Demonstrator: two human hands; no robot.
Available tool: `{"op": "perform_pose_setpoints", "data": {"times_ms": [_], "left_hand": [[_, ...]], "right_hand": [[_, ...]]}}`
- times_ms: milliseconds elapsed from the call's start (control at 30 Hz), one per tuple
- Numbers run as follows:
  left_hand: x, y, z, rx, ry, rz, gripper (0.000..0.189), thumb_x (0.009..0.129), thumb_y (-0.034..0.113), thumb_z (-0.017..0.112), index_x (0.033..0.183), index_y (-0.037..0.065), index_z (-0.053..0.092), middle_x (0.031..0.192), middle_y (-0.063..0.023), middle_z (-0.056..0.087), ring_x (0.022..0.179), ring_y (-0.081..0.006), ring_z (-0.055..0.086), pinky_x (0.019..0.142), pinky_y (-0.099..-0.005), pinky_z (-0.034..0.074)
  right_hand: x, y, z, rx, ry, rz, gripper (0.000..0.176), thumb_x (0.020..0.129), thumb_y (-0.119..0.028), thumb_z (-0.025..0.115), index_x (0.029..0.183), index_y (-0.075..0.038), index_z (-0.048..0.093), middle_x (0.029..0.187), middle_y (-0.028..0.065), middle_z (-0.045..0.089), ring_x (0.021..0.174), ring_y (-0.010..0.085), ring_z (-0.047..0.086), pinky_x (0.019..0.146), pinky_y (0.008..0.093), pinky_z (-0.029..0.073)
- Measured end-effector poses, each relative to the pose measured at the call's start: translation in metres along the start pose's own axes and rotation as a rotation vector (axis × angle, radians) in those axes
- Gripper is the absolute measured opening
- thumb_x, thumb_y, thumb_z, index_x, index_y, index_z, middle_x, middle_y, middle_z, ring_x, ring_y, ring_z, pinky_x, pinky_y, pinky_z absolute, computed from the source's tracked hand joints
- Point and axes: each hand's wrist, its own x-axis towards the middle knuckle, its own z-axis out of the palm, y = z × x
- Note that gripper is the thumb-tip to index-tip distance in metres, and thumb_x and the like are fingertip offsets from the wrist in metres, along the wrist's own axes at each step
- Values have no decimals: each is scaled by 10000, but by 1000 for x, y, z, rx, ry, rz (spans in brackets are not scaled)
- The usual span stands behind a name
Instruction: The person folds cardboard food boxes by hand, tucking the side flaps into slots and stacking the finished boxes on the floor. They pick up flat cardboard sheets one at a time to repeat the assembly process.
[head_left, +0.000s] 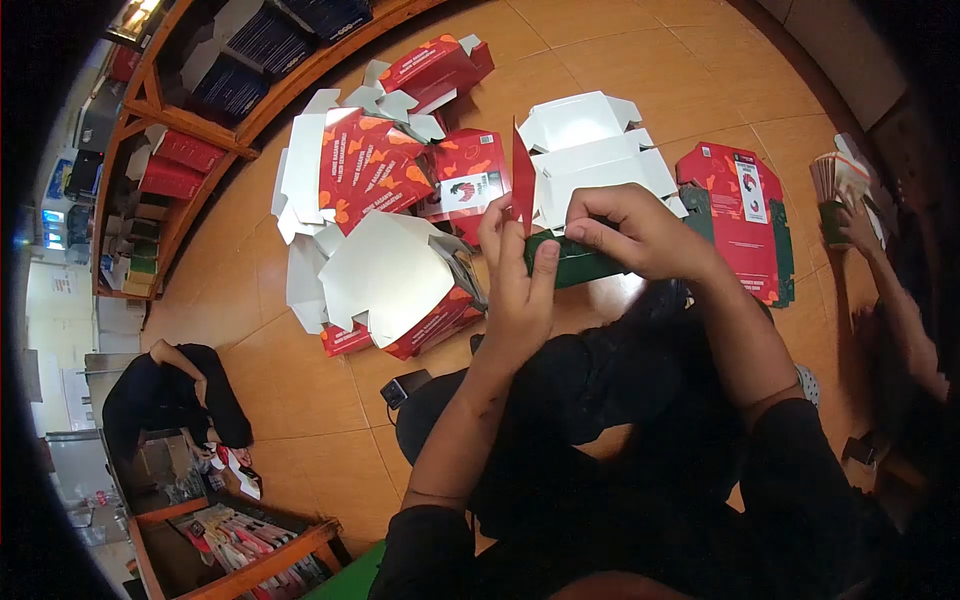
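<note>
Both of my hands grip a part-folded carton (590,175), white inside, with a green side panel facing me and a red flap standing up at its left. My left hand (522,290) pinches the left end of the green panel, thumb in front and fingers behind. My right hand (640,235) is closed over the top edge of that panel, fingers curled. Just left of my left hand lies a folded red box (400,270) with a white face. A flat red and green carton (730,215) lies to the right of my right hand.
Several red printed boxes (375,165) are heaped on the tiled floor (270,370). A wooden shelf (205,125) with boxes stands at left. Another person's hand (855,225) holds a stack of cards at right. A person in dark clothes (175,400) sits at far left.
</note>
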Motion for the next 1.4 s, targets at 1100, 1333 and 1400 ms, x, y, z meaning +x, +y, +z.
{"op": "perform_pose_setpoints", "data": {"times_ms": [1100,1333,1400], "left_hand": [[0,16,5,147,18,-47,362,951,253,615,1245,52,549,1395,-287,347,1228,-406,485,1041,-441,378],[9,-20,-6,-130,185,-108,156,966,176,592,945,29,544,964,-74,526,1007,-224,523,1085,-363,289],[11,-22,-14,-220,292,-133,144,975,173,591,951,44,531,904,-15,489,928,-131,484,1001,-327,358]], "right_hand": [[3,-7,25,-98,272,41,174,902,-182,634,967,-24,604,768,110,619,684,195,600,649,313,469],[4,0,33,131,319,4,226,879,-89,634,1069,-29,527,868,94,606,800,186,600,729,312,482],[8,4,20,-34,514,-224,242,860,-78,664,1060,-20,540,940,87,608,894,174,593,819,303,474]]}}
